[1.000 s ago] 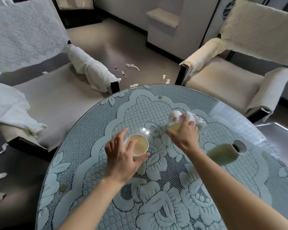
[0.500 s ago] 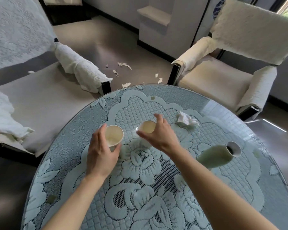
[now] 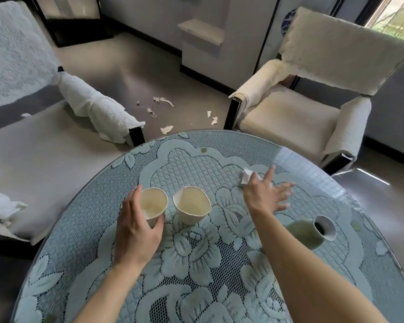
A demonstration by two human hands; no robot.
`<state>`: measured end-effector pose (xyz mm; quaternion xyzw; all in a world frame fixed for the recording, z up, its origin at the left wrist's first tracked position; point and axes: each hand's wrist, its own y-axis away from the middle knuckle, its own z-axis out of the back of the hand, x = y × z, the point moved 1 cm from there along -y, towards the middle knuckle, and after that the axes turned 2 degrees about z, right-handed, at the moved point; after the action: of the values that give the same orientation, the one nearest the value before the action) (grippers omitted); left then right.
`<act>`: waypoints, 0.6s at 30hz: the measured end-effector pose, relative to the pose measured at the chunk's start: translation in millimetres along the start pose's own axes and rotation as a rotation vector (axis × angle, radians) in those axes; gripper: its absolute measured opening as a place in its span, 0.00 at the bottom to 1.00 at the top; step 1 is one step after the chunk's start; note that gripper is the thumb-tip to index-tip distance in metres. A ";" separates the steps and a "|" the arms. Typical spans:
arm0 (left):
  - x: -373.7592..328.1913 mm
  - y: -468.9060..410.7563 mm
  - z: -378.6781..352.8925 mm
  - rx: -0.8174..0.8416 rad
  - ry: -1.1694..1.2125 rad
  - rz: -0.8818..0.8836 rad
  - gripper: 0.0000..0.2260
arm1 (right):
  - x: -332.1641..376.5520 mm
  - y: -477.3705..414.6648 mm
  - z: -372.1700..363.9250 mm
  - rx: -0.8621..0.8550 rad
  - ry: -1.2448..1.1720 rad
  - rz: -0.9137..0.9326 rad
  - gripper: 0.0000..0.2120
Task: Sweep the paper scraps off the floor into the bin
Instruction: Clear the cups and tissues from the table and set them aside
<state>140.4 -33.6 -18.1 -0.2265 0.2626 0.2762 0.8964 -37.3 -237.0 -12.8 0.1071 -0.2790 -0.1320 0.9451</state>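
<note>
a round lace-covered table (image 3: pixel 219 264) fills the near view. a draped sofa (image 3: pixel 44 159) stands far left and an armchair (image 3: pixel 289 117) far right. between them, the paper scraps (image 3: pixel 163 100) lie on the floor (image 3: pixel 126 73) beyond the table's far edge. on the table a green vase (image 3: pixel 308 231) lies on its side at right, and two cups (image 3: pixel 191 203) stand just beside each other. the left hand (image 3: pixel 135 231) grips the left cup (image 3: pixel 153 203). the right hand (image 3: pixel 264 194), fingers spread wide and blurred, reaches over a crumpled paper (image 3: pixel 246 177); contact unclear.

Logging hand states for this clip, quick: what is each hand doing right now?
Left hand: curled round the left paper cup, holding it.
Right hand: open, fingers spread beside the crumpled paper, holding nothing.
</note>
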 end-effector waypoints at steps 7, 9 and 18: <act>-0.1 -0.8 4.3 0.002 0.011 -0.006 0.37 | 8.2 4.1 -22.4 0.043 -0.017 0.235 0.15; 1.6 0.6 5.1 0.010 -0.004 -0.017 0.38 | 12.0 16.7 -33.6 0.086 -0.043 0.331 0.10; 3.0 12.1 17.0 0.055 0.010 0.043 0.38 | 52.7 59.0 14.1 0.018 -0.576 0.462 0.07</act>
<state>140.9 -14.1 -10.1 -0.1974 0.2792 0.2868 0.8949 8.6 -199.6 41.4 0.0081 -0.5515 0.0628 0.8318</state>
